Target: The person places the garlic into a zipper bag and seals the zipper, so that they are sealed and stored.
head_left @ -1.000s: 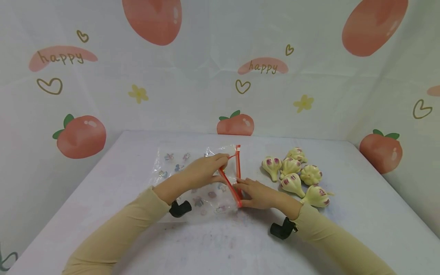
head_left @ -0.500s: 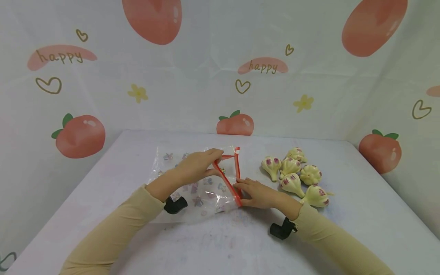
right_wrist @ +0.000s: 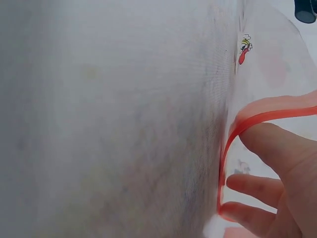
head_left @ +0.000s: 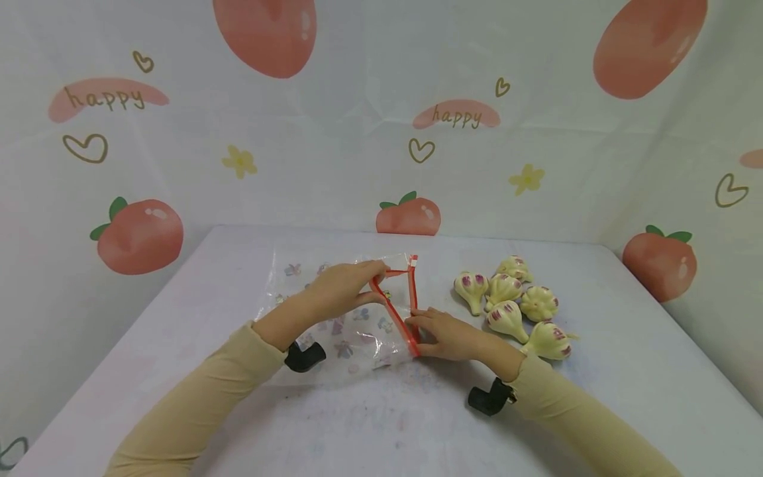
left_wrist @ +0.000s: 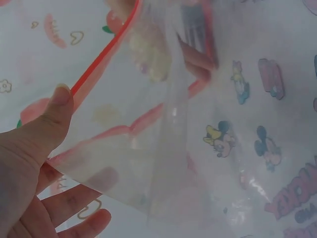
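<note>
A clear zip bag [head_left: 357,331] with cartoon prints lies on the table, its red-edged mouth facing right and spread apart. My left hand [head_left: 342,288] holds the raised edge of the mouth. In the left wrist view, the thumb [left_wrist: 57,109] lies along the red strip [left_wrist: 101,57], and fingertips [left_wrist: 94,223] show below the film. At the near corner of the mouth, my right hand [head_left: 447,336] touches the red edging with thumb and fingers spread. The right wrist view shows its thumb [right_wrist: 272,144] against one red strip [right_wrist: 267,116] and two fingertips at the lower one.
Several garlic bulbs [head_left: 507,319] lie in a group on the table, right of the bag and beyond the right forearm. The white table [head_left: 352,430] meets a printed backdrop [head_left: 334,179] at its back edge. Black wrist cameras [head_left: 490,397] hang below both wrists.
My left hand has drawn back leftward with the bag's edge, and the mouth gapes wider than a second ago. The right hand has stayed nearly still. Over the last half second little has changed.
</note>
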